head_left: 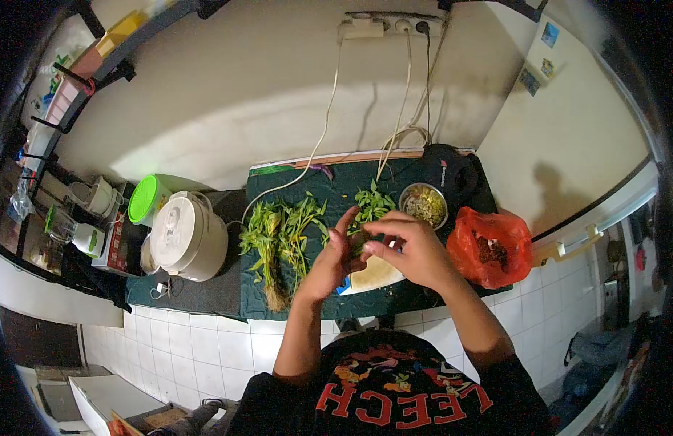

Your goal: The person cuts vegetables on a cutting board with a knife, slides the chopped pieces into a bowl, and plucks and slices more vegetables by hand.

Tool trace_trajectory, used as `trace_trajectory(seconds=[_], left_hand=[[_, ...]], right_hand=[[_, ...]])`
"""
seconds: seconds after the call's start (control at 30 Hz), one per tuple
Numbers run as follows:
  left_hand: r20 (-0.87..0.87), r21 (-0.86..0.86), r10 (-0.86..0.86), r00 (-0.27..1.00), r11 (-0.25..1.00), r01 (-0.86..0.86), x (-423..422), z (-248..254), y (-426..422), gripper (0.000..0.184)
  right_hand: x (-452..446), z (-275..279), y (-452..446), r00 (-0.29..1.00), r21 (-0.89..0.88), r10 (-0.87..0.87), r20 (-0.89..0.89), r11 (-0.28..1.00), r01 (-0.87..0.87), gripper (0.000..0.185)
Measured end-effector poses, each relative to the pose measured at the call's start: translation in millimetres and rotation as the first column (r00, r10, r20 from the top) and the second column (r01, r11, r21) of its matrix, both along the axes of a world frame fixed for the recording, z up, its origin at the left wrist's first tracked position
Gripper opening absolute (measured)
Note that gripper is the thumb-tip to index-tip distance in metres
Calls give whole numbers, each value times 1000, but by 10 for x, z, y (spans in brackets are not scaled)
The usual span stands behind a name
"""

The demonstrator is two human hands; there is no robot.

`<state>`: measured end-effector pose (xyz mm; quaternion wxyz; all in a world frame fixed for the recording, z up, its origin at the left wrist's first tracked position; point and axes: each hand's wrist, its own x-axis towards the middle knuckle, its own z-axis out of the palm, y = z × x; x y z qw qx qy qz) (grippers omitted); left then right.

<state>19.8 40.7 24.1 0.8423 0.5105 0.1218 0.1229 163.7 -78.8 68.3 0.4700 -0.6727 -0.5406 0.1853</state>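
My left hand (329, 264) is raised over the near side of the table, one finger stretched up and the others curled in toward my right hand. My right hand (415, 252) comes in from the right, thumb and fingers bent around the same spot. Something small and dark shows where the fingers meet, too hidden to name. Below them lies a pale cutting board (380, 276), with a blue piece (344, 285) at its left edge. Just beyond my hands is a pile of green leaves (374, 201). Rooted bunches of leafy greens (266, 243) lie to the left.
A metal bowl (424, 205) of chopped food stands at the back right, near a red plastic bag (489, 247). A white rice cooker (189, 236) and a green-lidded container (145, 200) stand left. A purple eggplant (323, 171) and cords (329, 109) are by the wall.
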Motion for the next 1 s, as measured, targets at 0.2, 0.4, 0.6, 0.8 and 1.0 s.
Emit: trace_trajectory(seconds=[0.2,0.4,0.6,0.8,1.0], left_hand=[[-103,268,85,991,962,-54,-22,-85,-80,76],[-125,255,-50,991,964,80,-64,-209,-68,66],[-73,594,-43,996,801,78,19,-120,-106,70],[-142,546,136,981,837,-37,64,-8,-79,25],[-126,394,138,982,916,-79,13,-60,-29,20]], right_hand=[[2,-68,-34,903,-156,111,414,986,-50,18],[-56,-156,-53,883,-178,120,453,983,-43,9],[-24,-161,-93,811,-221,139,569,975,-12,14],[53,-65,-105,823,-209,77,562,977,51,13],[90,-16,-154,915,-77,125,384,992,-104,26]])
